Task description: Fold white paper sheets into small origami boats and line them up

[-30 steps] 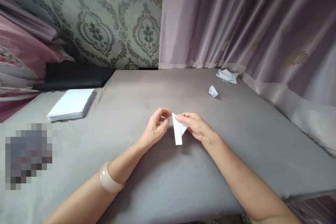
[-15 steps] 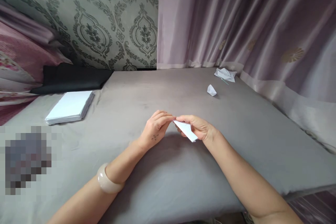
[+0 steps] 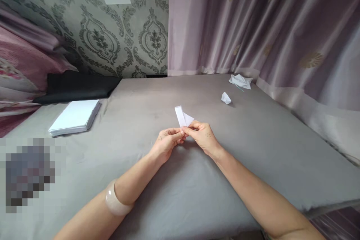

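Observation:
A small piece of folded white paper (image 3: pixel 180 115) is held up above the grey cloth, a flat strip and a pointed flap sticking out away from me. My left hand (image 3: pixel 166 140) pinches its near end between thumb and fingers. From the other side my right hand (image 3: pixel 204 135) grips the same end, thumb on top, its fingertips close against those of the left. The fingers cover the lower part of the paper.
A stack of white paper (image 3: pixel 73 116) lies at the left, in front of a folded black cloth (image 3: pixel 80 87). Far right on the grey-covered table (image 3: pixel 146 97) are a small folded paper piece (image 3: pixel 225 98) and a pile of folded papers (image 3: pixel 240 81). Curtains hang behind.
The folded paper has turned: it pointed down toward me between the hands and now points up and away. Both hands have shifted grip to its near end.

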Demonstrator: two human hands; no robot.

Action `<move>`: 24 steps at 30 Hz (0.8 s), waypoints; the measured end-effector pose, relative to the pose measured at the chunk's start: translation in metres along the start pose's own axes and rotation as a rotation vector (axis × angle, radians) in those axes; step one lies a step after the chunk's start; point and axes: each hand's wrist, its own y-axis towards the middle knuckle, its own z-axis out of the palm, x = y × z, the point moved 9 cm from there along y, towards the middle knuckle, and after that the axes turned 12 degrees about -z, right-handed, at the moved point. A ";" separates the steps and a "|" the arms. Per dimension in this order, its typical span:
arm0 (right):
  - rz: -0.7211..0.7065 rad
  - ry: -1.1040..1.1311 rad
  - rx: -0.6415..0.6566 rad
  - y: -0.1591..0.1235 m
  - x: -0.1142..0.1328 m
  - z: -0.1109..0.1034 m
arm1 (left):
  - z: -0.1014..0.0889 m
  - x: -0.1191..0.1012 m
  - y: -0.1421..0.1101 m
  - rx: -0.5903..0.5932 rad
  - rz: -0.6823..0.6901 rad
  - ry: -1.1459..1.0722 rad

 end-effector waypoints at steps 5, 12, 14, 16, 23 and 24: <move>0.063 -0.049 -0.058 0.000 -0.017 -0.009 | -0.015 -0.016 -0.008 -0.200 0.122 0.050; 0.040 -0.119 -0.009 -0.011 -0.018 0.010 | -0.005 -0.027 -0.007 -0.022 0.190 -0.224; 0.009 -0.169 -0.009 -0.013 -0.010 0.011 | -0.005 -0.028 -0.006 -0.010 0.212 -0.233; -0.034 -0.231 0.027 -0.014 0.000 0.012 | -0.008 -0.031 -0.005 -0.014 0.246 -0.235; -0.597 -0.606 -0.177 -0.022 0.079 -0.011 | -0.007 -0.038 -0.011 -0.053 0.349 -0.142; -0.653 -0.633 -0.170 -0.024 0.085 -0.008 | -0.004 -0.038 -0.014 -0.049 0.371 -0.115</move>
